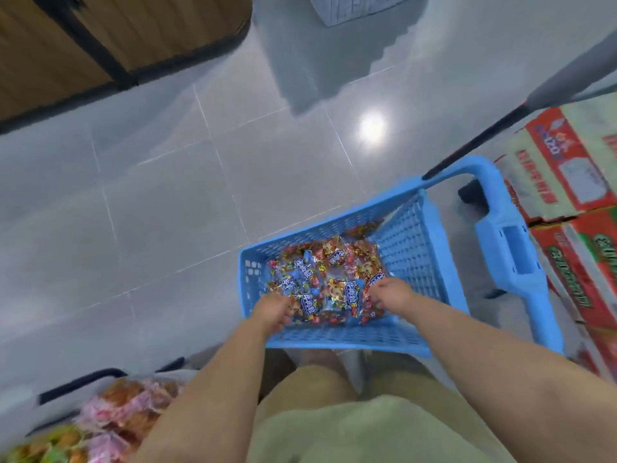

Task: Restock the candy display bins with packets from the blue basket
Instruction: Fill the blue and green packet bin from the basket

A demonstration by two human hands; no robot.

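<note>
You're mid-grab: left hand (270,310) and right hand (389,292) curl around packets (320,279) inside the blue basket (334,342). Plenty heaped there, so most restocking looks left; the display bin (117,412) sits near the basket.

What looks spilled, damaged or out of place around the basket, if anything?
Nothing stands out. The candy packets lie in a loose heap inside the blue basket, with none visible on the floor tiles. The left hand and right hand both reach into the heap. Wrapper damage is too blurred to judge.
</note>
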